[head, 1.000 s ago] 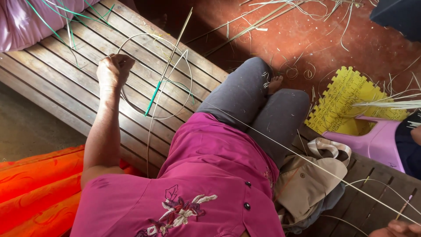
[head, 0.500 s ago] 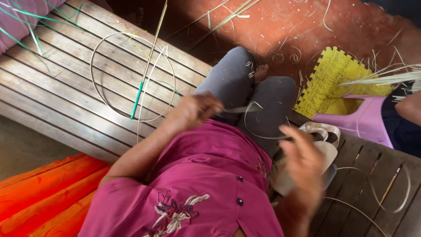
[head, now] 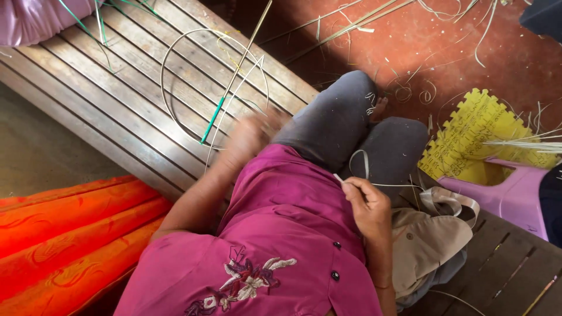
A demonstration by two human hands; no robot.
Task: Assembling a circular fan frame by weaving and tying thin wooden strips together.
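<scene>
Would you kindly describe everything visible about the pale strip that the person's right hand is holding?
The pale strip is thin, flat and off-white, like split cane or reed. The right hand pinches it near one end, just above the magenta shirt. From there it arcs up in a narrow loop over the grey trouser leg, then runs rightward, thinning towards the beige bag. It looks springy and unbroken; its far end is too fine to follow.

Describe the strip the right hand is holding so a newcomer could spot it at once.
Start at the grey-trousered knees above the magenta shirt. The right hand pinches a thin pale strip that loops up over the thigh. Unlike the big hoop on the wooden bench, it is small and hand-held.
</scene>
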